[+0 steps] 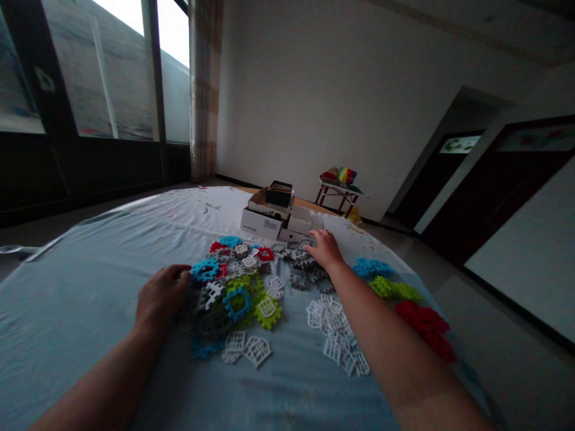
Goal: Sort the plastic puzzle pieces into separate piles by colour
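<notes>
My left hand rests at the left edge of a mixed heap of plastic building pieces, its fingers curled and tips closed at the edge of a blue toothed piece. In that heap lie lime green pieces, another blue piece, a red piece, dark pieces and white window-shaped pieces. Over a pile of grey toothed pieces is my right hand, thumb and fingers apart, seemingly holding nothing. Its fingertips are near the pile's top; whether they touch it is unclear.
White lattice pieces lie beside my right forearm. Beyond it sit separate piles of blue, green and red pieces. Open boxes stand behind the heaps on the cloth-covered table. A small side table is by the wall.
</notes>
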The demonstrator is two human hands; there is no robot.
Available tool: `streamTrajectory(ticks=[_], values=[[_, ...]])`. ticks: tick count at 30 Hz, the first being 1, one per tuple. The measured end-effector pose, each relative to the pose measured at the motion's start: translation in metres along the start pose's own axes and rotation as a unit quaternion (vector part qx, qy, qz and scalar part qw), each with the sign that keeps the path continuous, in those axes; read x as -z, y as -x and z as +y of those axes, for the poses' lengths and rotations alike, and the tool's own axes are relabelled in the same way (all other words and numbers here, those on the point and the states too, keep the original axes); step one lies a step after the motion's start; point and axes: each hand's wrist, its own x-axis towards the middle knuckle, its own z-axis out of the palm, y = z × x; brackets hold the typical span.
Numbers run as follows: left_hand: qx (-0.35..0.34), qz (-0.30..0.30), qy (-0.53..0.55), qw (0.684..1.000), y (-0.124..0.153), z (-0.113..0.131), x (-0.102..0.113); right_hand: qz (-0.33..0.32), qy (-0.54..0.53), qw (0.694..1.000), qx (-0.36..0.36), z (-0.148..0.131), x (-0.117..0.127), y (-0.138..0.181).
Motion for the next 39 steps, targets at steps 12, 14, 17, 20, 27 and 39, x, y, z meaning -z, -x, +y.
streamTrajectory(ticks=[12,14,17,20,27,39], values=[[-0.005,0.011,0.001,1.0,-0.002,-0.006,-0.006,-0.109,-0.061,0.983,0.131,-0.072,-0.032,0.014],[-0.008,0.011,0.001,1.0,-0.002,-0.007,-0.007,-0.142,-0.064,0.98,0.125,-0.083,-0.042,0.006],[-0.008,0.016,0.003,1.0,-0.003,-0.009,-0.008,-0.176,-0.077,0.973,0.125,-0.101,-0.058,-0.009],[-0.01,0.019,0.005,1.0,-0.003,-0.01,-0.009,-0.203,-0.085,0.968,0.118,-0.117,-0.075,-0.021],[-0.013,0.029,0.017,0.999,-0.003,-0.011,-0.011,-0.273,-0.091,0.952,0.101,-0.132,-0.097,-0.021],[0.0,0.015,0.02,1.0,-0.002,-0.007,-0.006,-0.322,-0.122,0.932,0.115,-0.124,-0.051,0.043]])
